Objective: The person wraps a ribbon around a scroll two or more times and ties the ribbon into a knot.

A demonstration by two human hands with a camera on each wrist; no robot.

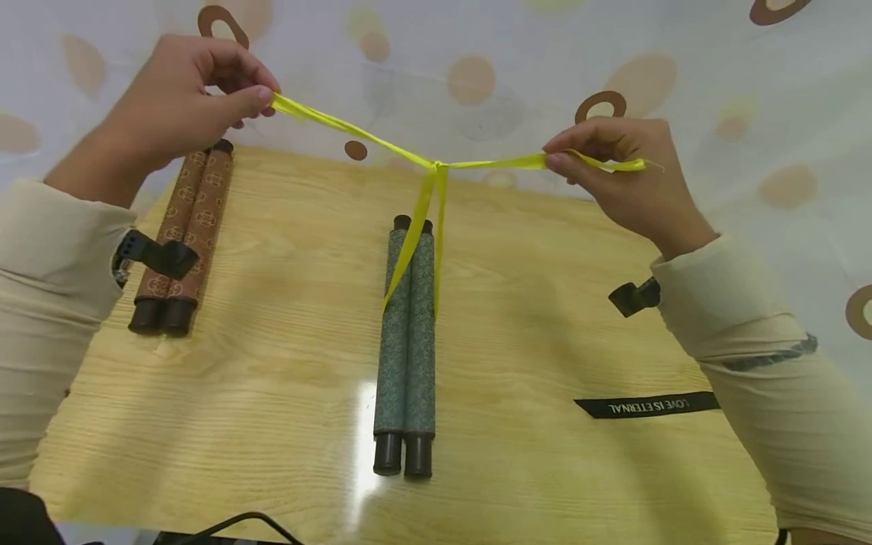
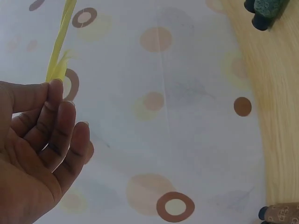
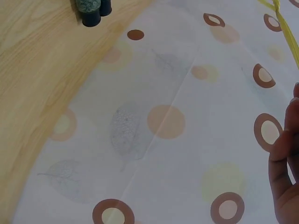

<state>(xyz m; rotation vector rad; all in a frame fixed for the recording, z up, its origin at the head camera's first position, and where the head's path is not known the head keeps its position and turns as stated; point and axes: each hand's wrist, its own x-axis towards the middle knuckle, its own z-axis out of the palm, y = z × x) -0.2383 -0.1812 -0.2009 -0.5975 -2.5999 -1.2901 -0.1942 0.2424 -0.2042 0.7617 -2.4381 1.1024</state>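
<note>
- Green scroll (image 1: 391,363): on the bench (image 1: 272,424).
- Yellow ribbon (image 1: 436,166): crossed above it, strands reaching both its sides.
- Left hand (image 1: 194,102): grip pinching ribbon, left of scroll.
- Right hand (image 1: 633,178): grip pinching ribbon, right of scroll.

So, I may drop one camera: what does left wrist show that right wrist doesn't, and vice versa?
Only left wrist: the left grip pinching the yellow ribbon, and part of a brown roll.
Only right wrist: the right grip, partly cut off, and where the ribbon's strands meet.
Both: the ribbon, ends of the green rolls, tabletop and patterned cloth.
</note>
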